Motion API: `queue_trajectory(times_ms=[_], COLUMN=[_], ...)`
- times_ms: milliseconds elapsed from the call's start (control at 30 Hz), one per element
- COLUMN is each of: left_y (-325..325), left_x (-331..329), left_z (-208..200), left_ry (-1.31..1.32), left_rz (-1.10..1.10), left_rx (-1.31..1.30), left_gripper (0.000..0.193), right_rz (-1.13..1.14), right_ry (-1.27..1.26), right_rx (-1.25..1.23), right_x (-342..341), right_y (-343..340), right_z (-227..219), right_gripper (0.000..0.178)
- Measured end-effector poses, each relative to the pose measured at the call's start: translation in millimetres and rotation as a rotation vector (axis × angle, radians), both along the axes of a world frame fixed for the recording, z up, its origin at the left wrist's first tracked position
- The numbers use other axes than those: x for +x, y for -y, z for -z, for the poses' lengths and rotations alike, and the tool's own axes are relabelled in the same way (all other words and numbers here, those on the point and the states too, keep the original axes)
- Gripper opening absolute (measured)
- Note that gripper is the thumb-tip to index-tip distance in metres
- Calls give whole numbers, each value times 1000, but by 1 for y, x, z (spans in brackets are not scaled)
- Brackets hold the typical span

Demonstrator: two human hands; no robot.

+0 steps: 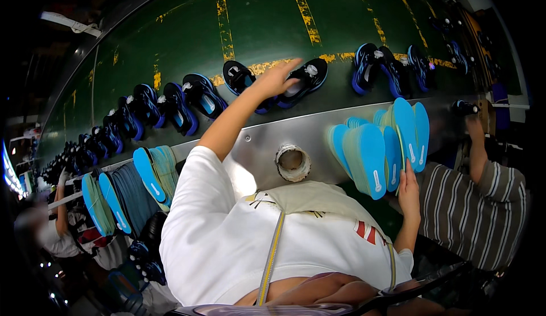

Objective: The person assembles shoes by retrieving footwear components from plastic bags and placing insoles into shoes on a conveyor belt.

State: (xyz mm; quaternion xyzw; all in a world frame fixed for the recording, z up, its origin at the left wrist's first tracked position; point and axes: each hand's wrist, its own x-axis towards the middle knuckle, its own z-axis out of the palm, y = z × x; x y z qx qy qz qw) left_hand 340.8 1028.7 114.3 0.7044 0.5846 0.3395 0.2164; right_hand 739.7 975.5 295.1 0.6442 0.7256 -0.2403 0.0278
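Note:
My left hand (277,81) reaches out with fingers stretched and thumb apart, over a black-and-blue shoe (310,83) lying tilted at the line's near edge. Another such shoe (238,76) sits just left of my wrist, partly behind my forearm. At my right, my right hand (409,190) has its fingers closed at the heel of a blue insole (405,124) with a white mark. That insole is among upright stacks of blue-topped, pale-sided insoles (369,157) by the metal edge. My right thumb's contact is hard to make out.
More shoes (203,95) line the green belt (261,20) to both sides. In front of me a round metal pipe end (293,162) sticks up beside the metal ledge (256,145). Further insole stacks (149,174) stand at left. A person in a striped shirt (472,208) works at right.

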Motion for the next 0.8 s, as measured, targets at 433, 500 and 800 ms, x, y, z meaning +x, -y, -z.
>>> queue_trajectory(times_ms=[433, 500, 800], left_y=[-17, -15, -31], left_x=[-3, -4, 6], left_z=[-3, 4, 15], left_ry=[-74, -21, 276], left_rz=[-167, -267, -375], left_rx=[-138, -165, -459], left_gripper=[39, 40, 38], right_rz=[-219, -201, -851], right_ry=[-459, -493, 3], right_rx=[-187, -429, 19], right_x=[-136, -169, -240], right_y=[-104, -117, -130], right_z=[12, 24, 151], right_gripper=[20, 21, 14])
